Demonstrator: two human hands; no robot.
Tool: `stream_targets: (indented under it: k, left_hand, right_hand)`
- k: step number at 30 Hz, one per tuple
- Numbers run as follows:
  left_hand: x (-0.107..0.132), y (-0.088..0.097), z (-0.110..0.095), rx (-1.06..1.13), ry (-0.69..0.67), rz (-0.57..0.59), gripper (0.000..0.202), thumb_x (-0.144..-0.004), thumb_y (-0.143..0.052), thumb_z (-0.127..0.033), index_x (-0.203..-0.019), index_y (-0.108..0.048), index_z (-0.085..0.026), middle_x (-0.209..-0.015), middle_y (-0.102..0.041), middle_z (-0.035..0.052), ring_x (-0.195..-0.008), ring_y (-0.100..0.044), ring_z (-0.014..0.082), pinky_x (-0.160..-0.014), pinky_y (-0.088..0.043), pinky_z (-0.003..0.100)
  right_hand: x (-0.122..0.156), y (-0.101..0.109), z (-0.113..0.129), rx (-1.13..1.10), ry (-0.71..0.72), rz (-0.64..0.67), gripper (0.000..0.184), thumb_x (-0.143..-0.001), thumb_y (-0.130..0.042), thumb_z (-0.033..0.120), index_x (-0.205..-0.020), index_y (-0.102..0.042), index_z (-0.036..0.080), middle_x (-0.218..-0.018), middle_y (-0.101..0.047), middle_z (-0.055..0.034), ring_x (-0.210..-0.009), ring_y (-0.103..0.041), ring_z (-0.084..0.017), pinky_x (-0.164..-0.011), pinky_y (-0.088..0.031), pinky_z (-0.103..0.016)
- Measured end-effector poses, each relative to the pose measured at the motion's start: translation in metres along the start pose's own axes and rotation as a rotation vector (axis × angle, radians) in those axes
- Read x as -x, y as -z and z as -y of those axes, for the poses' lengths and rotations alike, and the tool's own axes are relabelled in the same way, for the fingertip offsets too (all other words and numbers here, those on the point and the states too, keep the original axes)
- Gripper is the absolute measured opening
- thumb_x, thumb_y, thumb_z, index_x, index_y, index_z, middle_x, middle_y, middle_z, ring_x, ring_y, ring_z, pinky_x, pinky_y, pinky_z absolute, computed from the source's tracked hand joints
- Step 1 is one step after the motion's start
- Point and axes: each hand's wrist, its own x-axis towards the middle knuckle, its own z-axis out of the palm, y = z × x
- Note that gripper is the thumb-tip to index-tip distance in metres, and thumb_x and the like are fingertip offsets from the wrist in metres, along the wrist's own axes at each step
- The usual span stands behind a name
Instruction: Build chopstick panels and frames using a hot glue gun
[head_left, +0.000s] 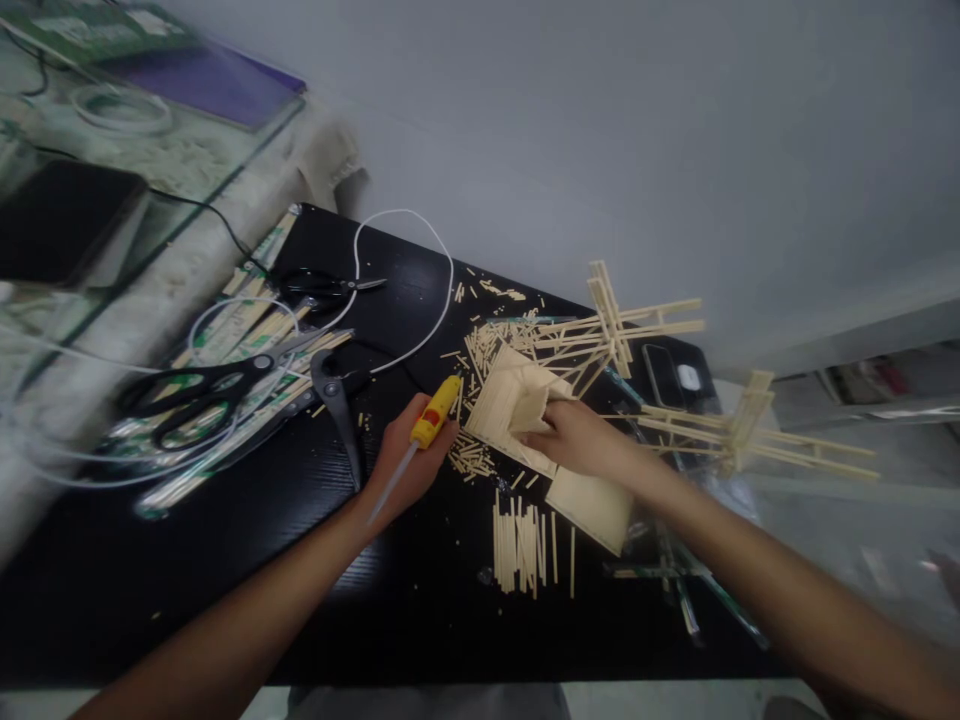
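A: Largest first. State of the work?

B: Black wood-grain table point(427, 620) carries it all. At its right side, a pale open frame of thin wooden sticks point(613, 335) and a second pale stick frame point(742, 430), both assembled into crossed shapes. I judge these well advanced; whether complete, cannot tell.

A: The main piece?

B: Pale wooden slatted piece with raised walls point(491, 400), mid-table, short of the first frame. Base and some walls formed; the near side looks open, so I rate it part-built. Flat pale wooden panel point(592, 508) lies just nearer, apparently finished as a sheet but separate.

A: Hands?

B: Right hand point(574, 435): fingers at the slatted piece's inner walls; pinching or merely resting, cannot tell. Left hand point(409, 455): wrapped round a yellow glue gun with a white glue stick point(436, 415), beside the slatted piece.

A: Unused stock?

B: Row of loose straight wooden sticks point(517, 550), unjoined, nearest the person. Shorter cut sticks point(472, 460) heaped around the slatted piece; tiny pale offcuts point(502, 290) beyond. Judgement: cutting largely done, joining incomplete.
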Motion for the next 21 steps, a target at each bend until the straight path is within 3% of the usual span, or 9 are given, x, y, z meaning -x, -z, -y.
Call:
stream_targets:
  k: [6, 16, 21]
  left_hand:
    - [-0.0002, -0.0001, 0.0022, -0.006, 0.0, 0.001, 0.024, -0.088, -0.067, -0.04, -0.085, -0.052, -0.022, -0.071, -0.055, -0.0037, -0.062, -0.05, 0.0127, -0.058, -0.037, 0.026]
    - [0.0, -0.0002, 0.0005, 0.008, 0.007, 0.005, 0.025, -0.087, -0.068, -0.04, -0.083, -0.051, -0.022, -0.071, -0.055, -0.0038, -0.062, -0.051, 0.013, -0.058, -0.038, 0.026]
    - [-0.0001, 0.0002, -0.0003, 0.013, 0.012, 0.006, 0.025, -0.087, -0.069, -0.04, -0.084, -0.051, -0.023, -0.071, -0.055, -0.0039, -0.06, -0.05, 0.0128, -0.057, -0.037, 0.026]
  right_hand:
    - [-0.0058, -0.0061, -0.0077, -0.008, 0.035, 0.027, 0.037, -0.099, -0.063, 0.03, -0.132, -0.073, 0.02, -0.145, -0.069, -0.0125, -0.13, -0.067, -0.033, -0.111, -0.053, -0.044]
    - [-0.0058, -0.002, -0.0049, -0.018, 0.061, 0.089, 0.036, -0.102, -0.057, 0.034, -0.131, -0.073, 0.02, -0.14, -0.072, -0.0108, -0.124, -0.07, -0.03, -0.107, -0.055, -0.041]
    - [-0.0045, -0.0024, -0.0031, 0.006, 0.011, 0.077, 0.039, -0.102, -0.057, 0.043, -0.127, -0.076, 0.019, -0.127, -0.077, -0.0136, -0.117, -0.071, -0.033, -0.101, -0.056, -0.043]
